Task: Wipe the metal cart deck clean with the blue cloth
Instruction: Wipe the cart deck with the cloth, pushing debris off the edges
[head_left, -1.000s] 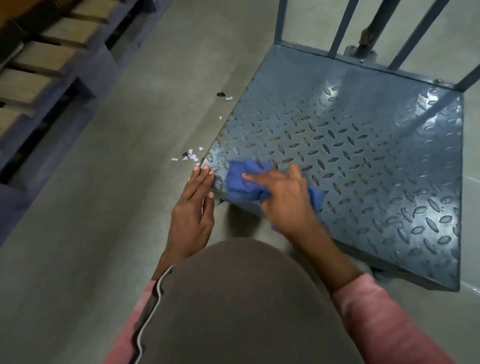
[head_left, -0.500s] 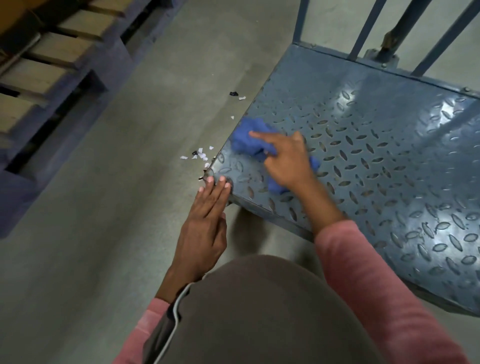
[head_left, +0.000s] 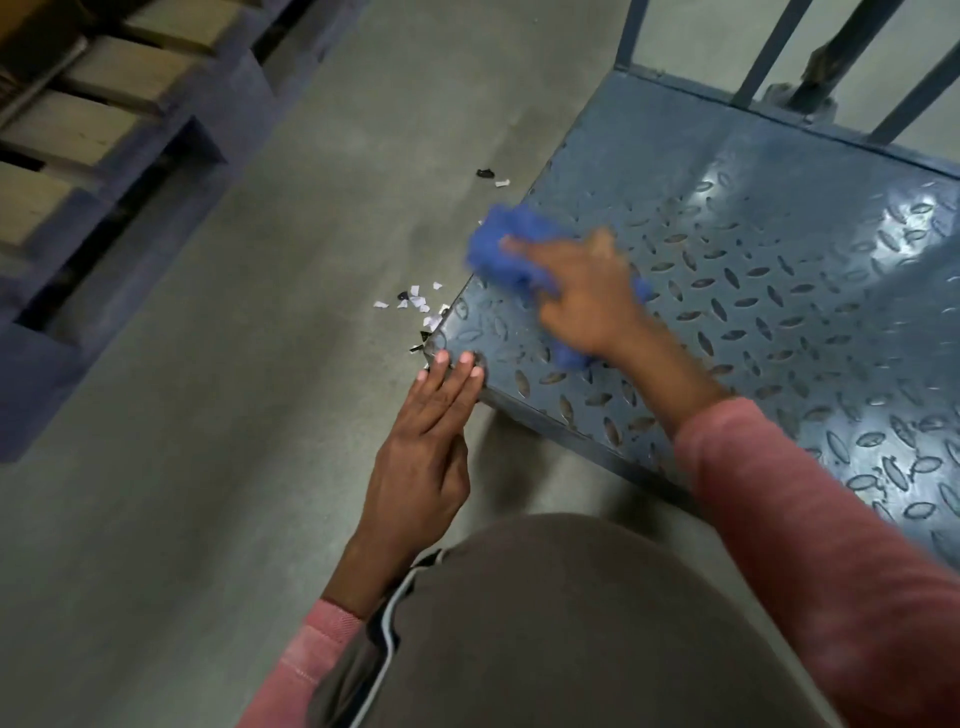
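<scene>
Right hand (head_left: 587, 296) flat on the blue cloth (head_left: 506, 254), fingers spread, pressing it onto the deck (head_left: 753, 312) at the left edge, near the front corner; hand and cloth blurred. Left hand (head_left: 421, 457) holds nothing, fingers straight and together, tips on the deck's front-left corner. Paper scraps (head_left: 415, 304) on the floor (head_left: 208, 415) just beside that edge. Pallets (head_left: 93, 104) far left
</scene>
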